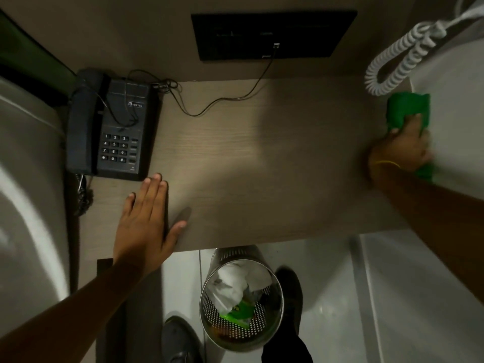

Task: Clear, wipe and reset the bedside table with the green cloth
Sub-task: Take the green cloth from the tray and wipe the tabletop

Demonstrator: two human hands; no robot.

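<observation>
A pale wood-grain worktop (248,158) is seen from above, with the green cloth (408,111) bunched at its far right edge. The cloth is held in the right hand (400,150), whose grip is closed tightly around it; part of the cloth shows beyond the fingers and another green fold below the wrist, where a thin yellow band (387,163) is worn. The hand is blurred. The left hand (146,221) is laid flat on the worktop near its front left corner, its grip wide, fingers spread and nothing held. Just beyond its fingertips, a dark corded telephone (112,127) is set at the left end of the worktop, the handset in its cradle, a thin wire (222,100) trailing from it to a dark wall panel (272,35). A white coiled cord (400,58) is seen hanging at the upper right, just above the cloth. Below the worktop's front edge, a perforated metal waste bin (241,305) stands on the floor, with white crumpled paper and green packaging inside. Dark shoes (178,339) are visible either side of it.
</observation>
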